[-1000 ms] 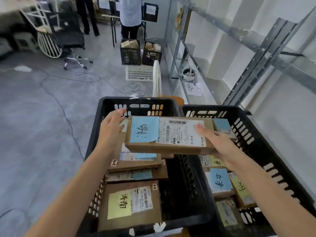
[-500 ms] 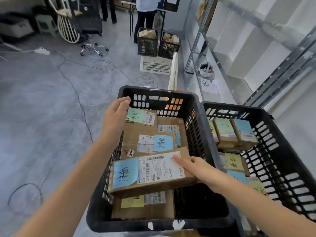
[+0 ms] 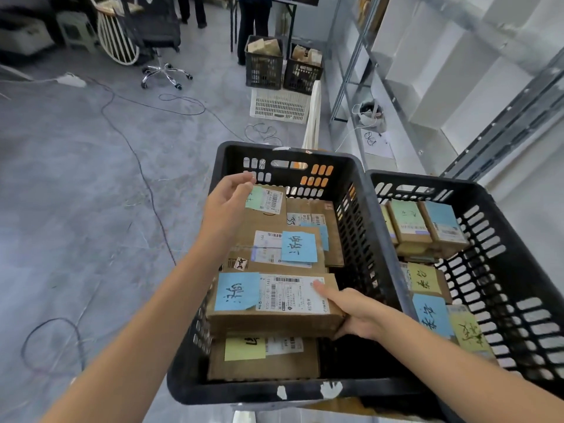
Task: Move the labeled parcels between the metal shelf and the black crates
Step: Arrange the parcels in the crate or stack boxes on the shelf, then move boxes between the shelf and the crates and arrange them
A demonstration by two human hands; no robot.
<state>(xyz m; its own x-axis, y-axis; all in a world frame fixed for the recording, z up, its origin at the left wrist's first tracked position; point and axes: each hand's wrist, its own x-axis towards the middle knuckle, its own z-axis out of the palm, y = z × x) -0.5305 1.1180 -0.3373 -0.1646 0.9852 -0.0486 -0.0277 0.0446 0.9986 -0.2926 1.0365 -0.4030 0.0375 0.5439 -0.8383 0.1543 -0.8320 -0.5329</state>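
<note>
My right hand (image 3: 355, 311) grips the right end of a flat cardboard parcel (image 3: 271, 303) with a blue note and a white shipping label, thumb on top, fingers under. The parcel lies low inside the left black crate (image 3: 308, 160), over a parcel with a yellow note (image 3: 262, 357). My left hand (image 3: 227, 206) hovers with loose fingers and holds nothing, above the crate's left side by a parcel with a green note (image 3: 265, 199). Another blue-note parcel (image 3: 290, 248) lies in the middle. The right black crate (image 3: 515, 239) holds several small labeled parcels. The metal shelf (image 3: 427, 87) runs along the right.
Cables trail across the grey floor at left. Farther back stand two black crates with boxes (image 3: 282, 67), a white basket (image 3: 279, 105), an office chair (image 3: 158, 35) and a person's legs (image 3: 251, 25). A bag (image 3: 370, 112) sits on the shelf's bottom level.
The parcel went from held above both crates down into the left crate. My left hand let go of it and drew back to the crate's left side. The view tilted downward.
</note>
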